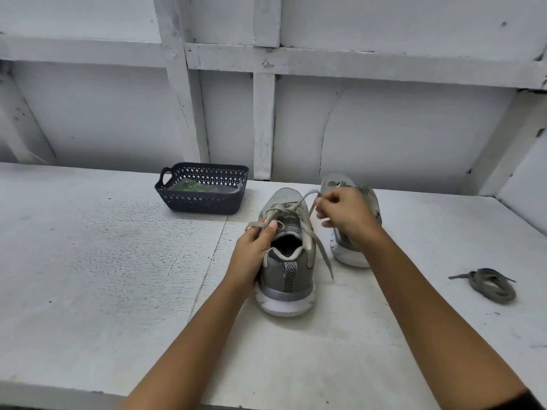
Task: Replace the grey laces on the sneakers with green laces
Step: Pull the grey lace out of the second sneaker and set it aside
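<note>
A grey sneaker (288, 273) stands heel-toward-me on the white table, its grey lace (307, 232) loosened. My left hand (254, 250) grips the shoe's left collar and pinches a lace strand at the tongue. My right hand (344, 214) pinches the lace's other strand, lifted above the toe; a loose end trails down the shoe's right side. The second grey sneaker (352, 250) sits behind my right hand, mostly hidden. A removed grey lace (488, 285) lies coiled at the right. Green laces (201, 188) in clear wrapping lie in the dark basket (204, 202).
The white table (103, 261) runs wide to the left and front, with its near edge at the bottom. A white panelled wall with wooden battens (263, 122) closes the back. A slanted white board (524, 184) rises at the far right.
</note>
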Demonstrator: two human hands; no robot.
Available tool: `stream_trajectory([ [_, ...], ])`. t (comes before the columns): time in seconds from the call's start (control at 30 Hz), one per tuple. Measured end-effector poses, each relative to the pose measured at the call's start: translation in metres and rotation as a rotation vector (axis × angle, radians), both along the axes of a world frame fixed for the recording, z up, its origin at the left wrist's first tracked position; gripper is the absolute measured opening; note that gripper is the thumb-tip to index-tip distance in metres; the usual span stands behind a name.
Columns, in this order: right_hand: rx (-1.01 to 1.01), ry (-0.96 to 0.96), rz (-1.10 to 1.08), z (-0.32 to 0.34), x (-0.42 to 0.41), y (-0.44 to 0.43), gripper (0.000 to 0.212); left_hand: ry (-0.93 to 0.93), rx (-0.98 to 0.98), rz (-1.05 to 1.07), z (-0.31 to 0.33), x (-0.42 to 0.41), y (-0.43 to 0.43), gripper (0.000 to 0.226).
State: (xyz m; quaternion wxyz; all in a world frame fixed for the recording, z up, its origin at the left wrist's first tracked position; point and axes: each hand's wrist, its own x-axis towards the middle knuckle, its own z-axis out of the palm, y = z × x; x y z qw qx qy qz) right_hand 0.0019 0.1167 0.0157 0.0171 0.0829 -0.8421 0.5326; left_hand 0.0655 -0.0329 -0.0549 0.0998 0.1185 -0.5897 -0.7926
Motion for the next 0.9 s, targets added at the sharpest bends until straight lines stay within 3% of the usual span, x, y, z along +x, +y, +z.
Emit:
stream_trajectory([
  [0.13,-0.101,0.055,-0.133,0.006,-0.004,-0.001,0.02,0.013,0.005,-0.007,0.001,-0.001,-0.001,0.024],
  [0.2,-0.096,-0.099,-0.028,0.003,0.001,0.001,0.027,0.019,0.012,-0.01,0.0,-0.001,0.0,0.025],
  [0.27,0.062,-0.159,0.101,-0.001,0.009,0.003,0.029,0.029,0.007,-0.014,-0.001,0.0,0.0,0.028],
  [0.4,0.227,0.008,0.116,0.001,0.008,0.005,0.018,0.037,0.014,-0.028,0.002,0.0,0.001,0.029],
  [0.57,0.033,0.137,-0.162,0.014,-0.009,0.009,0.021,0.029,0.041,-0.028,0.003,0.002,0.0,0.028],
  [0.67,-0.093,0.022,-0.127,0.007,-0.004,0.005,0.031,0.032,0.043,-0.024,0.002,0.002,-0.001,0.031],
  [0.73,0.088,-0.065,0.01,-0.006,0.002,0.003,0.045,0.035,0.045,-0.019,0.002,0.003,0.0,0.03],
  [0.8,0.163,-0.072,0.117,-0.012,0.008,0.001,0.036,0.039,0.049,-0.013,0.002,0.002,0.0,0.029],
  [0.9,0.066,-0.054,0.078,-0.009,0.008,-0.002,0.022,0.045,0.031,-0.009,0.004,0.003,0.0,0.029],
])
